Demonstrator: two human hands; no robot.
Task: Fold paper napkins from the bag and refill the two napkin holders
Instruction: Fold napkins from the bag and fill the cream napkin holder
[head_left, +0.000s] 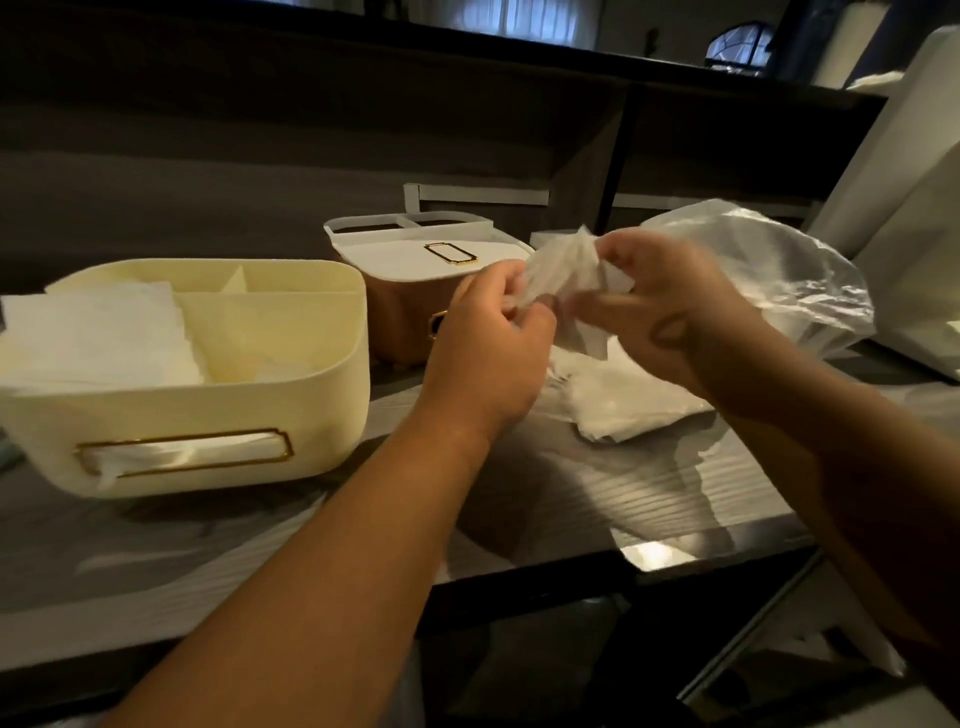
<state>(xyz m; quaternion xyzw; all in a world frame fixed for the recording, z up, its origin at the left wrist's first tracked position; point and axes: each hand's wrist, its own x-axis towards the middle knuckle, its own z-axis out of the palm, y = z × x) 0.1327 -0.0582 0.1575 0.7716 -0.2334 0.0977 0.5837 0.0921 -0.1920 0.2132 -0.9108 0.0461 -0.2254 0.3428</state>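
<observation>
A thin white napkin (563, 273) is held up in the air between two hands, above the gray table (597, 499). One end of it is pinched by the left hand (488, 353), with the fingers curled in around the paper. The other end is gripped by the right hand (654, 312), whose fingers and thumb are bent tight on it. The napkin is crumpled in the middle and a corner hangs down between the hands. Under the hands, a pile of napkins (618, 400) is spread flat on the table. A clear plastic bag (769, 270) lies just behind the right hand, puffed up and crinkly. On the left, a cream holder (270, 415) is set on the table with its top open. White napkins (98, 332) are stacked in its left part, and some paper can be seen through the gold slot (182, 452) in its front. Behind it, near the left hand, a brown holder (400, 322) with a white lid is placed.
</observation>
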